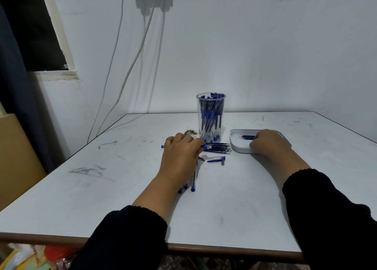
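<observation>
My left hand [181,149] grips a blue pen [206,146] that lies crosswise on the table, its end cap showing at the left of the hand. Just right of it lies a bundle of thin dark refills [219,148]. Under my left wrist lie a few clear pens with blue caps [192,183]. A loose blue cap piece [217,159] rests in front of the refills. My right hand [269,142] is curled inside a shallow white tray [234,142], beside a dark small part [247,137]; whether it pinches anything is hidden.
A clear plastic cup [211,117] full of blue pens stands behind my hands, mid-table. The white table [122,188] has scuff marks and a burnt spot [190,132]. Cables hang down the wall at the back left.
</observation>
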### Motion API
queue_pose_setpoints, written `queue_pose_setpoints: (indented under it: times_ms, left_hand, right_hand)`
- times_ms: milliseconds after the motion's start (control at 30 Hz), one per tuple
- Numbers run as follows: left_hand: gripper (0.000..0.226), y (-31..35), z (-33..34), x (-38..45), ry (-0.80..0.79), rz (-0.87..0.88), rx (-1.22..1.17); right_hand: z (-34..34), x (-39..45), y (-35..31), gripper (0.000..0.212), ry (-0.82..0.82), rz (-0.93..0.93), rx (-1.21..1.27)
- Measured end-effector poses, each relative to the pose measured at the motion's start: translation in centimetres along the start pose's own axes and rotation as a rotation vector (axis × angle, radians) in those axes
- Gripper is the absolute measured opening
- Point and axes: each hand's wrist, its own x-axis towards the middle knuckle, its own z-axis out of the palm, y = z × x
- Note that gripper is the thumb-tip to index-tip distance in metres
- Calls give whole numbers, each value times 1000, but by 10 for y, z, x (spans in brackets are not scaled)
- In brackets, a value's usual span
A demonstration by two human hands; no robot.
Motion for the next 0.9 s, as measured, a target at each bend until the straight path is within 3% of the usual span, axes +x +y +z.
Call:
queue_pose_setpoints:
  times_ms: [500, 667, 900]
  left_hand:
    - [14, -1, 1, 0, 14, 4, -12]
    - [14, -1, 0, -1, 15, -5, -15]
    - [14, -4, 0, 0, 31, -9, -15]
  right_hand:
    - [-6, 7, -3, 26, -159, -21, -54]
    - [-10, -13, -4, 14, 90, -211, 85]
    - [-13, -50, -27, 18, 68, -487, 337]
